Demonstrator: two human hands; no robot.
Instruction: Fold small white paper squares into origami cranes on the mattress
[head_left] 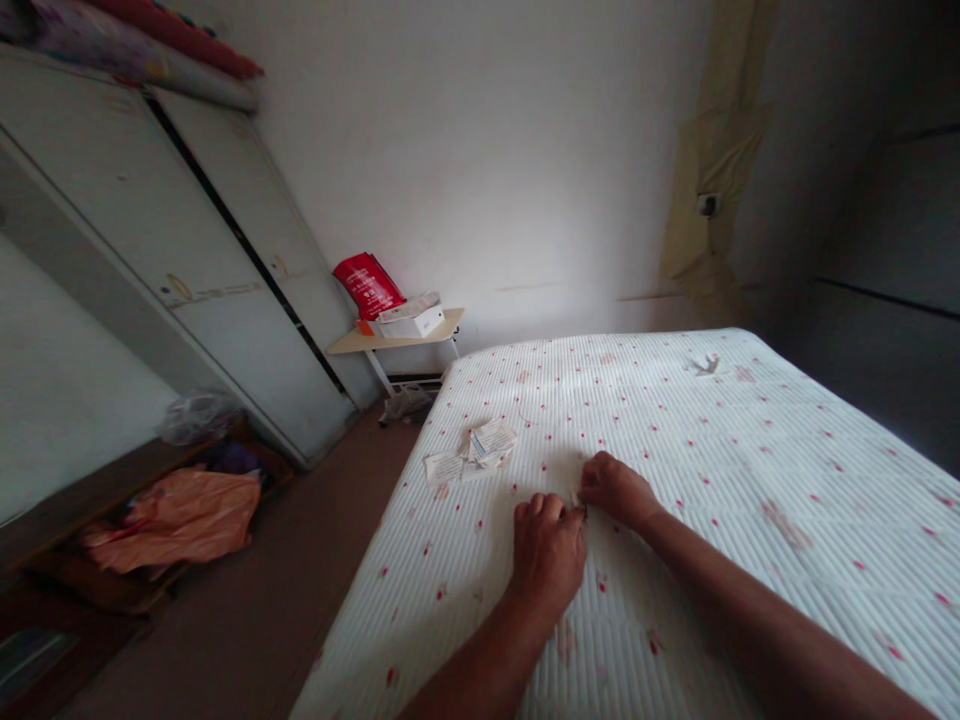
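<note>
Two hands are resting close together just below the centre of the frame, the left hand (550, 548) and the right hand (619, 488) both holding their fingers bent inward. A small dark item (584, 511) is showing between the fingertips; its identity and which hand is gripping it cannot be told. Printed paper slips (491, 442) are lying left of centre on the red-spotted bed (705, 445). Caution: the covering fingers are obscuring the item, so a loose pinch could be dropping it, and the spotted pattern could be hiding it.
</note>
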